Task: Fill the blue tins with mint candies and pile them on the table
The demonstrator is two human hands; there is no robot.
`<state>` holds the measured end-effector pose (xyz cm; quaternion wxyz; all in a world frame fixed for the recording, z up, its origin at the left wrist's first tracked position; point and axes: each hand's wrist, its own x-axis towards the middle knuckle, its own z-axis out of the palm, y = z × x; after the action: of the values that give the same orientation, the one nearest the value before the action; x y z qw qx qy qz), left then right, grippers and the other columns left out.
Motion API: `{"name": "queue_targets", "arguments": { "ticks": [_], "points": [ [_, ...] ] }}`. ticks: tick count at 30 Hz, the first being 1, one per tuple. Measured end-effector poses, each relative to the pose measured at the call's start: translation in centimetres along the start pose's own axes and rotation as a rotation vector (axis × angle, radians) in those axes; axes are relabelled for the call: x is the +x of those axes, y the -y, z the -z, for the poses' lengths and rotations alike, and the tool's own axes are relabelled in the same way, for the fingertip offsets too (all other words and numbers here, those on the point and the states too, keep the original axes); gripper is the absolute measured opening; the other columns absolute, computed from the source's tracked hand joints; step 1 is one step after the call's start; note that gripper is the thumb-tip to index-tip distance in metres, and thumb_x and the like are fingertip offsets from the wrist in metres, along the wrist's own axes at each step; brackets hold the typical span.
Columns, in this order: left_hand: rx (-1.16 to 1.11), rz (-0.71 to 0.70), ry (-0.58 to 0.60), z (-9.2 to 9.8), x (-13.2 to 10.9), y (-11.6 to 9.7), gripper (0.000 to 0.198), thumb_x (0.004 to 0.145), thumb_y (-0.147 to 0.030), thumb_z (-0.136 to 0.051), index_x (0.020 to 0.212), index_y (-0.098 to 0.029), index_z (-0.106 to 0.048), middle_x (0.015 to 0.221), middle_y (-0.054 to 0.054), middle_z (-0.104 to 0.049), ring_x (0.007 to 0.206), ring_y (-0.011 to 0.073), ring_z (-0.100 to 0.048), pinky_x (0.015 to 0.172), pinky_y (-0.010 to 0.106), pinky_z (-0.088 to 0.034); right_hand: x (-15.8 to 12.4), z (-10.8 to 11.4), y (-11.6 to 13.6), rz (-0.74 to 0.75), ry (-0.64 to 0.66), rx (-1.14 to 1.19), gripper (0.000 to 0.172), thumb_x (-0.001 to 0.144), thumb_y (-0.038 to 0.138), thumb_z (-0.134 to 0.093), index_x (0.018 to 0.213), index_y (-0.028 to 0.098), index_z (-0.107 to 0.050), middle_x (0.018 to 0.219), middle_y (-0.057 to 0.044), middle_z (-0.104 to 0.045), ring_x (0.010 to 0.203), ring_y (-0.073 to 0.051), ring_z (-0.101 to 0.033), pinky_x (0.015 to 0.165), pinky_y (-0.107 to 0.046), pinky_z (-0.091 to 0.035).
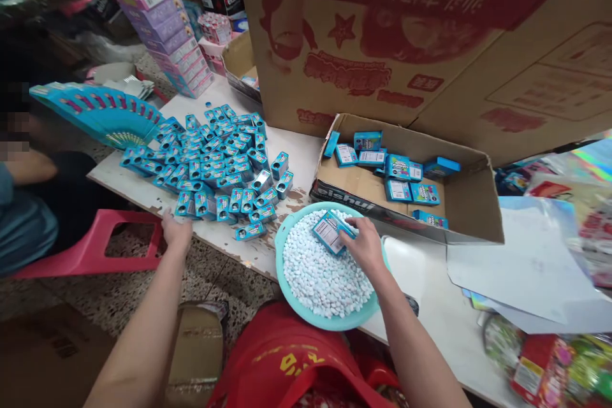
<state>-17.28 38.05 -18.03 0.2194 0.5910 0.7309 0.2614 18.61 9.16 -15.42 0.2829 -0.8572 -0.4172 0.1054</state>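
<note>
My right hand (366, 243) grips a small blue candy box (329, 233) by its right side, with its printed panel facing up. The box is over the small white and pale blue candies (315, 274) that fill a mint-green basin (283, 268) at the table's front edge. My left hand (176, 231) is at the front edge on the left, fingers apart, close to the nearest of many blue boxes (185, 204). Whether it touches that box is unclear. These boxes stand packed together, and dark openings show on several tops.
A shallow cardboard tray (478, 204) behind the basin holds several blue boxes. Large cartons (296, 95) wall off the back. Blue cardboard pieces (95, 108) fan out at the left, near a seated person (23, 197) and a pink stool (95, 248). White sheets (516, 261) lie right.
</note>
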Motion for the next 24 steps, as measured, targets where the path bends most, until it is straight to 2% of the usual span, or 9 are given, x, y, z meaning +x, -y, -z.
{"name": "queue_targets", "arguments": {
  "ticks": [3, 7, 9, 11, 13, 16, 19, 21, 24],
  "points": [
    [0.019, -0.031, -0.026, 0.3, -2.5, -0.4, 0.070, 0.069, -0.018, -0.061, 0.135, -0.014, -0.036, 0.132, 0.019, -0.042, 0.118, 0.0310, -0.049, 0.101, 0.042, -0.037, -0.5, 0.4, -0.5, 0.072, 0.025, 0.033, 0.034, 0.075, 0.036, -0.061, 0.103, 0.018, -0.061, 0.105, -0.012, -0.060, 0.102, -0.029, -0.054, 0.088, -0.043, -0.043],
    [0.081, 0.022, -0.093, 0.2, -5.6, -1.1, 0.067, 0.073, -0.019, -0.058, 0.136, -0.010, -0.037, 0.131, 0.023, -0.041, 0.119, 0.0345, -0.047, 0.103, 0.046, -0.035, -0.8, -0.2, 1.2, 0.041, 0.033, -0.083, 0.065, 0.067, 0.048, -0.069, 0.120, 0.016, -0.052, 0.123, -0.018, -0.054, 0.113, -0.037, -0.048, 0.090, -0.050, -0.039],
    [0.087, 0.034, -0.106, 0.3, -7.2, -1.6, 0.061, 0.074, -0.021, -0.057, 0.132, -0.009, -0.042, 0.126, 0.022, -0.046, 0.111, 0.0330, -0.053, 0.099, 0.046, -0.038, -0.5, -0.5, 2.2, -0.012, 0.081, -0.159, 0.075, 0.061, 0.043, -0.074, 0.124, 0.013, -0.048, 0.120, -0.020, -0.054, 0.110, -0.039, -0.048, 0.089, -0.053, -0.038],
    [0.044, -0.076, -0.128, 0.3, -9.5, -2.6, 0.050, 0.077, -0.023, -0.054, 0.125, -0.010, -0.049, 0.118, 0.018, -0.052, 0.105, 0.0291, -0.056, 0.096, 0.044, -0.041, -0.4, -0.4, 2.7, -0.044, 0.134, -0.157, 0.075, 0.057, 0.034, -0.074, 0.123, 0.011, -0.048, 0.115, -0.021, -0.056, 0.108, -0.039, -0.050, 0.089, -0.053, -0.039],
    [-0.061, -0.283, -0.114, -0.1, -12.9, -3.9, 0.038, 0.081, -0.026, -0.049, 0.116, -0.014, -0.054, 0.111, 0.013, -0.057, 0.101, 0.0247, -0.058, 0.092, 0.040, -0.045, -0.7, 0.3, 2.3, -0.043, 0.146, -0.036, 0.074, 0.056, 0.029, -0.072, 0.123, 0.011, -0.047, 0.115, -0.019, -0.054, 0.109, -0.038, -0.049, 0.091, -0.051, -0.039],
    [-0.209, -0.610, 0.095, -2.5, -18.9, -6.5, 0.028, 0.088, -0.031, -0.045, 0.110, -0.018, -0.057, 0.107, 0.009, -0.062, 0.101, 0.0205, -0.059, 0.093, 0.038, -0.046, -2.0, 2.0, 0.9, -0.038, 0.123, 0.308, 0.077, 0.056, 0.031, -0.072, 0.125, 0.017, -0.041, 0.122, -0.013, -0.051, 0.113, -0.032, -0.049, 0.097, -0.047, -0.039],
    [-0.135, -0.838, 0.353, -6.1, -23.5, -8.6, 0.035, 0.090, -0.033, -0.043, 0.122, -0.020, -0.051, 0.126, 0.011, -0.056, 0.119, 0.0214, -0.051, 0.102, 0.039, -0.040, -3.7, 3.7, -0.4, -0.082, 0.098, 0.629, 0.081, 0.054, 0.035, -0.076, 0.125, 0.023, -0.038, 0.125, -0.009, -0.050, 0.114, -0.029, -0.050, 0.099, -0.047, -0.038],
    [-0.025, -0.861, 0.408, -8.4, -25.0, -9.5, 0.042, 0.090, -0.035, -0.044, 0.129, -0.018, -0.047, 0.137, 0.014, -0.047, 0.128, 0.0248, -0.043, 0.105, 0.043, -0.036, -4.7, 4.5, -0.9, -0.106, 0.115, 0.839, 0.081, 0.053, 0.036, -0.080, 0.123, 0.025, -0.039, 0.125, -0.009, -0.051, 0.116, -0.029, -0.050, 0.099, -0.047, -0.039],
    [0.098, -0.761, 0.360, -10.8, -25.6, -10.7, 0.046, 0.089, -0.041, -0.046, 0.129, -0.017, -0.048, 0.139, 0.017, -0.044, 0.129, 0.0299, -0.040, 0.104, 0.047, -0.033, -5.8, 5.3, -1.6, -0.165, 0.175, 1.142, 0.078, 0.051, 0.038, -0.083, 0.117, 0.027, -0.043, 0.122, -0.008, -0.057, 0.113, -0.029, -0.055, 0.095, -0.045, -0.044]
  ]
}}
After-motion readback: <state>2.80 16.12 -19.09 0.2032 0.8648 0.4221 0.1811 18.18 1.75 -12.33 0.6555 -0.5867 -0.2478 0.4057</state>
